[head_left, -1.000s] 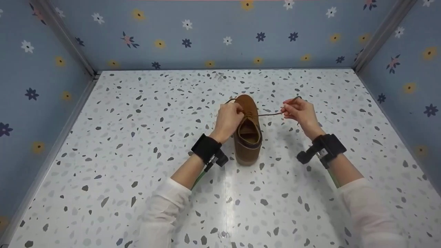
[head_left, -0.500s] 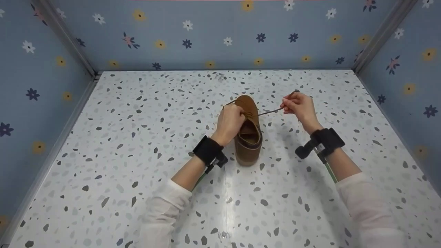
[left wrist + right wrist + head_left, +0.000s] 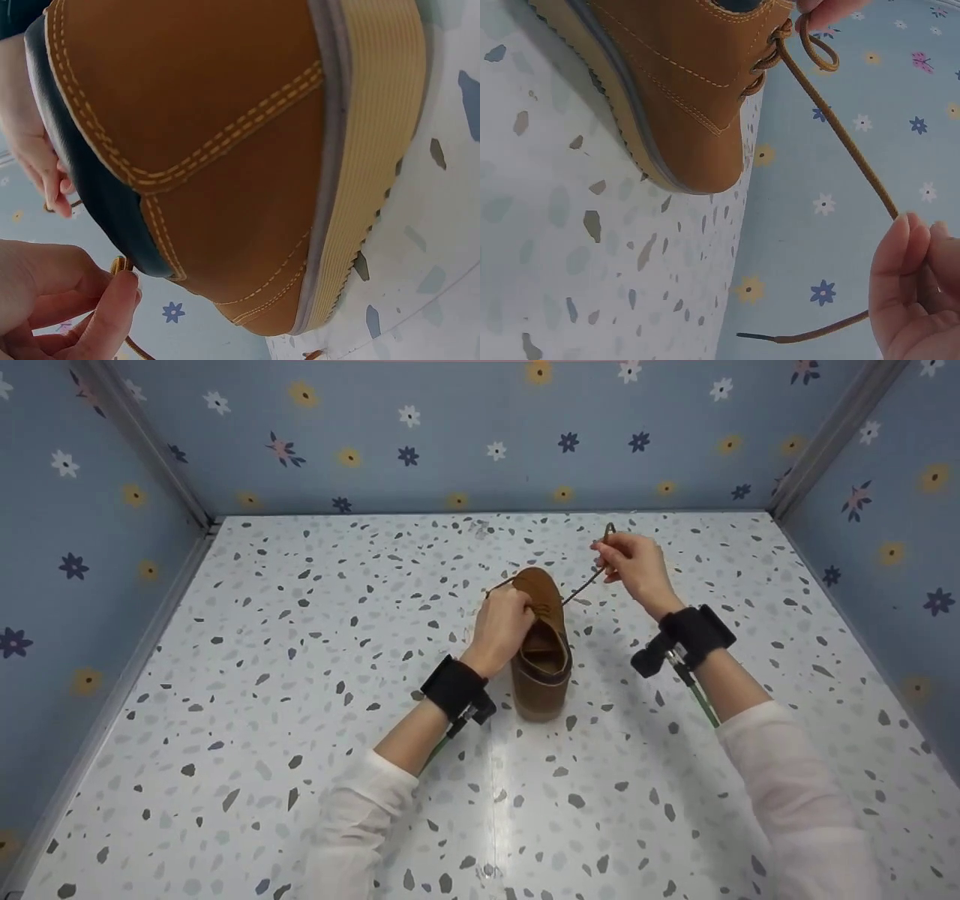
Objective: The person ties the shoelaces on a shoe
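A brown lace-up shoe (image 3: 538, 694) stands on its sole, toe pointing away, with a dark collar (image 3: 82, 172) and a pale ribbed sole (image 3: 375, 112). At its lacing, my left hand (image 3: 501, 626) pinches a folded bit of lace; the right wrist view shows this as a small loop (image 3: 835, 58) beside the knot. To the right, raised beyond the shoe's side, my right hand (image 3: 637, 566) pinches the other lace (image 3: 844, 139) between thumb and fingers. That lace runs taut from the knot, and its loose dark tip (image 3: 756, 335) sticks out past the fingers.
The shoe stands on a white speckled tabletop (image 3: 300, 697). Blue flower-print panels (image 3: 450, 427) rise at the back and both sides. Each wrist wears a black strap (image 3: 697, 634) with a small camera.
My right hand has moved up and inward, away from the body, swinging the lace from nearly level to a steep slant. My left hand stays at the lacing, having shifted only slightly.
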Demonstrator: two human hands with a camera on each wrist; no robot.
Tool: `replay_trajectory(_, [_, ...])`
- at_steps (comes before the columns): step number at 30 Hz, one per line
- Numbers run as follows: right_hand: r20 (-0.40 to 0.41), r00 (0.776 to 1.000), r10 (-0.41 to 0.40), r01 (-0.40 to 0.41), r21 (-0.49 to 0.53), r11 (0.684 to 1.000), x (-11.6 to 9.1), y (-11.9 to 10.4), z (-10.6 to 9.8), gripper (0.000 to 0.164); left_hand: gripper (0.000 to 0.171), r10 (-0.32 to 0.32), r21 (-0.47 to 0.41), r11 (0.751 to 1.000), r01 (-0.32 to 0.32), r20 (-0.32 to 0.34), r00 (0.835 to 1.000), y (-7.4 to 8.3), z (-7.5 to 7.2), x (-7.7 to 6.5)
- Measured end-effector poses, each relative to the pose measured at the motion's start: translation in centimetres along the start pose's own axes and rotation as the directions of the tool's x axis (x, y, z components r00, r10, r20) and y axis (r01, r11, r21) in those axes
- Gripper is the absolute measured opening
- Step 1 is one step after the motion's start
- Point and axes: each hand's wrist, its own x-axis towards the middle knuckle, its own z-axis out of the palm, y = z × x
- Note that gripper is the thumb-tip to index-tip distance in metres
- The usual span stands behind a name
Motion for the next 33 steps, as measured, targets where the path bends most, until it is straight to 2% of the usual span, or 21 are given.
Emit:
replay_trajectory(3, [0.01, 1.0, -0.027, 0.027, -0.056, 0.998, 1.4, 0.0, 0.7, 0.028, 0.015, -0.002, 0.0, 1.0, 0.002, 0.005, 1.0, 0.0, 0.0, 0.0])
replay_trajectory(6, [0.078, 0.995, -0.068, 0.071, -0.041, 0.997, 0.8, -2.9, 0.9, 0.029, 0.015, 0.007, 0.008, 1.0, -0.007, -0.003, 1.0, 0.0, 0.0, 0.0])
replay_trajectory(10, [0.137, 0.985, -0.101, 0.111, -0.069, 0.991, -5.8, -15.8, 1.6, 0.027, 0.017, 0.048, 0.033, 0.998, -0.047, -0.025, 0.999, -0.2, 0.1, 0.0])
replay_trajectory(13, [0.137, 0.982, -0.127, 0.146, -0.141, 0.979, -9.6, -23.3, 2.5, 0.023, 0.018, 0.068, 0.05, 0.997, -0.066, -0.035, 0.997, -0.2, 0.1, 0.0])
replay_trajectory(14, [0.151, 0.976, -0.155, 0.177, -0.149, 0.973, -9.9, -24.0, 2.6, 0.021, 0.017, 0.068, 0.053, 0.996, -0.066, -0.036, 0.997, -0.2, 0.1, 0.0])
replay_trajectory(20, [0.212, 0.954, -0.213, 0.262, -0.239, 0.935, -9.3, -24.8, 3.9, 0.017, 0.016, 0.064, 0.054, 0.997, -0.062, -0.035, 0.997, -0.2, 0.1, 0.1])
replay_trajectory(29, [0.295, 0.913, -0.281, 0.358, -0.253, 0.899, -9.2, -25.9, 5.4, 0.015, 0.016, 0.061, 0.041, 0.997, -0.059, -0.029, 0.998, -0.2, 0.0, 0.2])
replay_trajectory(33, [0.326, 0.897, -0.299, 0.383, -0.236, 0.893, -9.3, -26.4, 5.8, 0.015, 0.016, 0.067, 0.028, 0.997, -0.067, -0.031, 0.997, -0.3, 0.0, 0.2])
